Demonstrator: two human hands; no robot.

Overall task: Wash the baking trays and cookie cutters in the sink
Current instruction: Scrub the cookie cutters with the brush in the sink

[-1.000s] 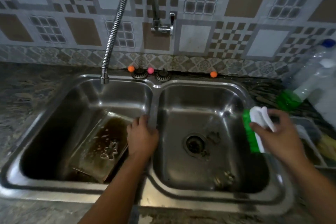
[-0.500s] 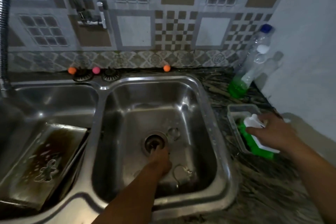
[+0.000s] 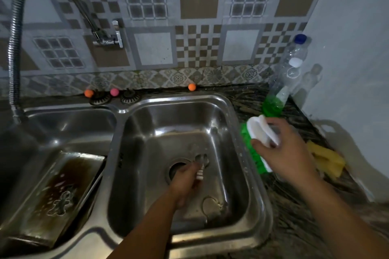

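Observation:
A double steel sink [image 3: 261,206] fills the view. In the left basin a dirty baking tray [image 3: 69,181] leans tilted, with a gingerbread-man cookie cutter [image 3: 61,204] lying in it. My left hand [image 3: 185,181] is down in the right basin beside the drain [image 3: 175,168] and pinches a small metal cookie cutter [image 3: 201,161]. Another cutter [image 3: 211,204] lies on the basin floor near the front. My right hand [image 3: 282,153] grips a green-and-white scrub brush [image 3: 255,145] over the sink's right rim.
A flexible faucet hose [image 3: 14,52] hangs at the far left. A bottle of green dish soap [image 3: 282,90] stands on the dark counter at the right, and a yellow sponge [image 3: 328,161] lies behind my right hand. Two drain strainers [image 3: 114,98] sit behind the sink.
My left hand has gone from the sink divider into the right basin and picked up a small cutter. My right hand has lifted the brush from the tray on the counter toward the sink rim.

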